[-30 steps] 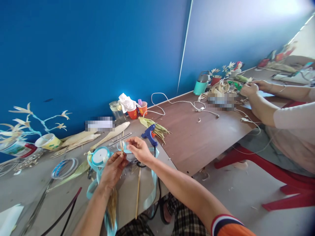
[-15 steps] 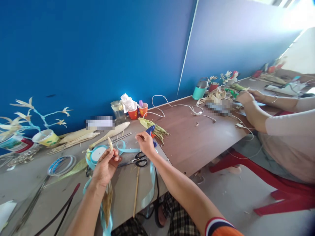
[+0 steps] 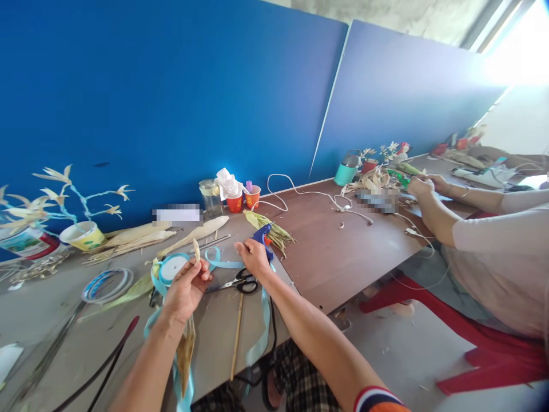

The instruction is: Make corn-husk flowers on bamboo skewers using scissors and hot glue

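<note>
Upright between the thumb and fingers of my left hand [image 3: 186, 289] is a small pale rolled piece of corn husk [image 3: 196, 250]. My right hand [image 3: 254, 256] has its fingertips pinched together; whatever they hold, if anything, is too small to make out. A blue glue gun [image 3: 261, 232] shows just behind that hand, partly hidden by it. Black-handled scissors [image 3: 245, 281] lie below the right hand, blades toward the left hand. Behind my left hand rests a spool of light blue ribbon [image 3: 172, 268], with a loose ribbon strip [image 3: 260, 337] hanging over the table edge.
Dried husks [image 3: 197, 233] and a greenish husk bundle [image 3: 274, 232] lie behind my hands. Red cups [image 3: 252, 197] and a glass jar [image 3: 211, 197] stand by the blue wall. Husk flowers [image 3: 86, 200] rise at left. A co-worker's hands [image 3: 422, 187] work at right, above a red stool [image 3: 429, 300].
The view has tilted up slightly, so more wall top shows. My right hand has shifted slightly, its fingers curled closer together. My left hand still holds the husk piece.
</note>
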Action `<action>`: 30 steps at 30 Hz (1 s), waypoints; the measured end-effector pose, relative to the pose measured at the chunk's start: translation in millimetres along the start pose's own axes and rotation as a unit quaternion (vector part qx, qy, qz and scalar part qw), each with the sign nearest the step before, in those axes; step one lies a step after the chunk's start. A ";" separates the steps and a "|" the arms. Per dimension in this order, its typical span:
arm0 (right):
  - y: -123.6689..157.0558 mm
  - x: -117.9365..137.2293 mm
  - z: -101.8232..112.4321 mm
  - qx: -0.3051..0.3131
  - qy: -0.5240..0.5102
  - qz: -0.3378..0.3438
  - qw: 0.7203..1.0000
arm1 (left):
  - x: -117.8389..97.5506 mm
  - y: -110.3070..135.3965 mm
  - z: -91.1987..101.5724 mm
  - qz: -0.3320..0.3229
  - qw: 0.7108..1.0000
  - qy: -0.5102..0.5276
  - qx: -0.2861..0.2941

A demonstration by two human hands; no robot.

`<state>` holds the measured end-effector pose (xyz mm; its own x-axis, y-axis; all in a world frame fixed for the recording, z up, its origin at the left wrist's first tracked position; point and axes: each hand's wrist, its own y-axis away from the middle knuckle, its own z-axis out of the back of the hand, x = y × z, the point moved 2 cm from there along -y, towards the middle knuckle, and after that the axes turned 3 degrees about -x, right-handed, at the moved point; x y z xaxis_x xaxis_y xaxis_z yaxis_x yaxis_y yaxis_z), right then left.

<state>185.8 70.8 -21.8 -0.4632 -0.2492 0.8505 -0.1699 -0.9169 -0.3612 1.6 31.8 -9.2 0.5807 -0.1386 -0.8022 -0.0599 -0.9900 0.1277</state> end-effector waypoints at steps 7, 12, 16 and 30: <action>-1.1 -1.0 -1.8 -0.009 -0.011 0.020 1.000 | -3.7 -1.4 3.1 -0.018 1.000 0.016 -0.013; 0.0 -3.9 -3.8 -0.003 -0.046 0.033 0.998 | -9.4 0.4 3.2 -0.025 0.999 0.025 -0.028; 2.1 -4.9 -5.4 0.016 -0.053 0.049 0.997 | -11.4 1.8 3.2 -0.025 0.999 0.031 -0.027; 16.8 15.5 -9.5 0.160 -0.038 0.136 0.977 | -17.8 4.1 4.9 -0.044 0.997 0.059 0.020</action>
<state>167.5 54.5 -18.2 -0.3863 -0.5081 0.7698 0.2360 -0.8613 -0.4500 -13.0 30.0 2.7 0.6760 -0.0490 -0.7352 -0.0347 -0.9988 0.0347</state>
